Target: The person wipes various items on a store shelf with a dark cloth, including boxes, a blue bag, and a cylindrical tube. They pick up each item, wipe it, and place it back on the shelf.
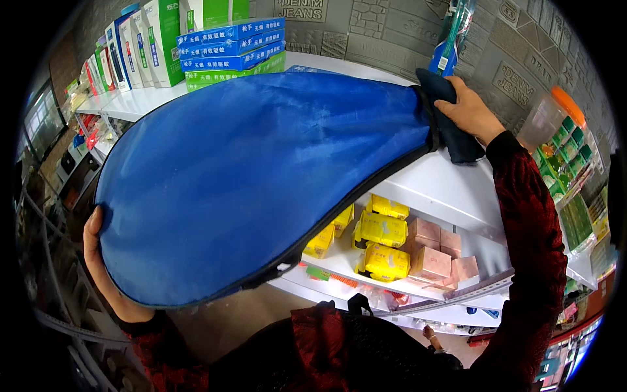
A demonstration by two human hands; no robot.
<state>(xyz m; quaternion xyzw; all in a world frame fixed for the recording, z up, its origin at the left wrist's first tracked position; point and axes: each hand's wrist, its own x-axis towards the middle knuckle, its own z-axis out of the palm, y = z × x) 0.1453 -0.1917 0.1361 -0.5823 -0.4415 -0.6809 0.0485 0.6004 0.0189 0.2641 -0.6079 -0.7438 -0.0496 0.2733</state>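
A large blue fabric cover (245, 181), shaped like a racket bag with black trim, spans the space before me, its wide end at the left and its narrow end at the right. My left hand (108, 279) holds the rounded wide end from its outer edge; some of the fingers are hidden behind it. At the narrow end, my right hand (465, 108) grips a folded dark cloth (453, 132) against the black band. Whether the cloth is part of the cover cannot be told. What is inside the cover is hidden.
Behind the cover runs a white shelf (431, 183) bearing blue boxes (232, 46) and green-and-white boxes (164, 44). Yellow packs (384, 259) and pink boxes (431, 262) sit on the shelf below. A blue-green package (448, 44) hangs on the wall. An orange-lidded jar (543, 120) stands right.
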